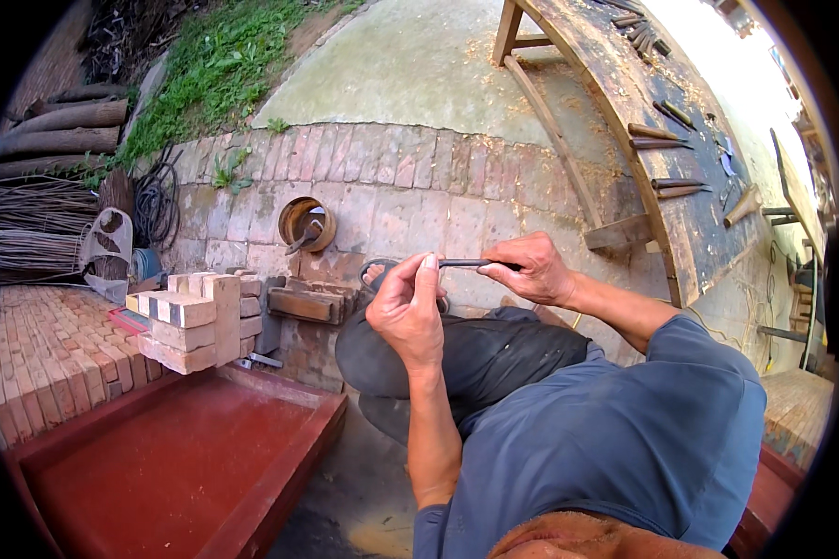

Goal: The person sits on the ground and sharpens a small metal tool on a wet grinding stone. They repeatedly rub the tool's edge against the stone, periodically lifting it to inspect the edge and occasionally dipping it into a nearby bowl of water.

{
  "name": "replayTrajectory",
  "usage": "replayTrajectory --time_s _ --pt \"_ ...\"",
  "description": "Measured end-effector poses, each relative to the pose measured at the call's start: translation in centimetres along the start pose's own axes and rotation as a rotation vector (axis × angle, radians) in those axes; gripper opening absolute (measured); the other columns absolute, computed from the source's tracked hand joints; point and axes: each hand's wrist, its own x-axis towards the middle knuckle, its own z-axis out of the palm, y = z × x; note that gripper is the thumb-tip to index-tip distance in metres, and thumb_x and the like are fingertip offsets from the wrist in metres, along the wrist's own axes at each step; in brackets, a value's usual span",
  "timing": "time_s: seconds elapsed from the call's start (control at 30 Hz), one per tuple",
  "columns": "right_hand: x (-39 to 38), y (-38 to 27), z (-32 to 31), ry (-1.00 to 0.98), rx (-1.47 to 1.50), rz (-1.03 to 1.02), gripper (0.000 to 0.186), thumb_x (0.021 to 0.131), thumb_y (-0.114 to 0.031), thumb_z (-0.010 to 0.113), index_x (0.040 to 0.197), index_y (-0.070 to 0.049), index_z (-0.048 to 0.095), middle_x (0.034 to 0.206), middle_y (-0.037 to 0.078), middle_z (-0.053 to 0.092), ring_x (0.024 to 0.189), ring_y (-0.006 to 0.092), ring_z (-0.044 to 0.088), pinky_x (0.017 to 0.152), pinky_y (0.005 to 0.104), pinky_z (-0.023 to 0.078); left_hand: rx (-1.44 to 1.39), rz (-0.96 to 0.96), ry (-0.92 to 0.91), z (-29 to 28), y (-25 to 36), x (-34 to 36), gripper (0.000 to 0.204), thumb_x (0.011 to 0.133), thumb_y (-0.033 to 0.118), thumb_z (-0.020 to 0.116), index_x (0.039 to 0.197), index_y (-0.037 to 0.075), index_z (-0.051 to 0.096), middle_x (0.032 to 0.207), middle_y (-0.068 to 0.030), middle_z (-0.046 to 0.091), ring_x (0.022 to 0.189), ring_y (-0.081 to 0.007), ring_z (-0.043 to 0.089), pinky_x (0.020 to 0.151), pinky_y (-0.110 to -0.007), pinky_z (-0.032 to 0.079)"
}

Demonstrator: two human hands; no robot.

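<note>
Above my lap, a thin dark rod-like tool (459, 263) spans the gap between my two hands, roughly level. My left hand (410, 307) pinches its left end between thumb and fingers, covering the tip. Around the right end, which looks thicker, the fingers of my right hand (536, 270) are closed. Its exact kind is unclear, since both ends are partly covered. My legs in dark trousers (494, 354) are bent beneath it, and a sandalled foot shows just behind my left hand.
On the right, a wooden workbench (615, 84) bears several wooden-handled tools and shavings. A round tin (308, 224) stands on the brick paving ahead. To the left are stacked bricks (182, 321), a red shallow tray (331, 419), a coiled black cable (158, 197), logs (70, 116) and bundled twigs (28, 224).
</note>
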Motion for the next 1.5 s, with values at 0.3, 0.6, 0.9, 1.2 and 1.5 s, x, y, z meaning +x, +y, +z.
replayTrajectory --time_s 0.3,0.6,0.9,1.2,1.5 --pt "-0.1 0.3 -0.4 0.015 -0.016 -0.049 0.013 0.093 -0.013 0.085 0.099 -0.003 0.08 0.076 0.013 0.073 0.06 0.0268 0.069 0.056 0.0374 0.051 0.011 -0.004 0.008 0.2 -0.2 0.1 0.017 0.103 0.005 0.074 0.113 -0.008 0.079 0.083 -0.0089 0.078 0.065 -0.0064 0.063 0.065 -0.021 0.049" --pt "0.3 -1.2 -1.5 -0.223 0.393 0.272 0.018 0.107 -0.018 0.072 0.107 -0.001 0.078 0.079 0.006 0.075 0.062 0.0125 0.068 0.056 0.0303 0.052 -0.258 -0.11 -0.32 -0.9 -0.6 0.7 0.048 0.112 0.034 0.068 0.132 -0.009 0.072 0.114 -0.0186 0.077 0.079 -0.0122 0.068 0.068 -0.027 0.055" --pt "0.3 -1.2 -1.3 -0.479 0.963 0.565 0.036 0.116 -0.031 0.059 0.104 -0.001 0.076 0.088 0.004 0.076 0.064 0.0081 0.068 0.054 0.0228 0.048 -0.485 -0.158 -0.362 -1.3 -1.1 0.4 0.044 0.106 0.028 0.076 0.13 -0.008 0.073 0.119 -0.0232 0.078 0.08 -0.0173 0.071 0.076 -0.032 0.06" --pt "0.3 -0.4 -0.8 -0.625 1.097 0.671 0.044 0.117 -0.033 0.057 0.106 0.006 0.074 0.088 0.013 0.077 0.063 0.0144 0.071 0.057 0.0257 0.053 -0.45 -0.179 -0.274 -1.4 -1.4 0.6 0.023 0.095 -0.005 0.079 0.118 -0.008 0.077 0.11 -0.0214 0.081 0.08 -0.0152 0.073 0.072 -0.028 0.06" --pt "0.0 0.5 -1.2 -0.627 1.12 0.735 0.045 0.116 -0.034 0.058 0.107 0.007 0.073 0.088 0.014 0.077 0.064 0.0145 0.072 0.058 0.0263 0.054 -0.324 -0.179 -0.186 -0.7 -1.1 0.6 0.019 0.091 -0.005 0.081 0.11 -0.005 0.077 0.103 -0.0211 0.081 0.073 -0.0167 0.073 0.068 -0.03 0.06"
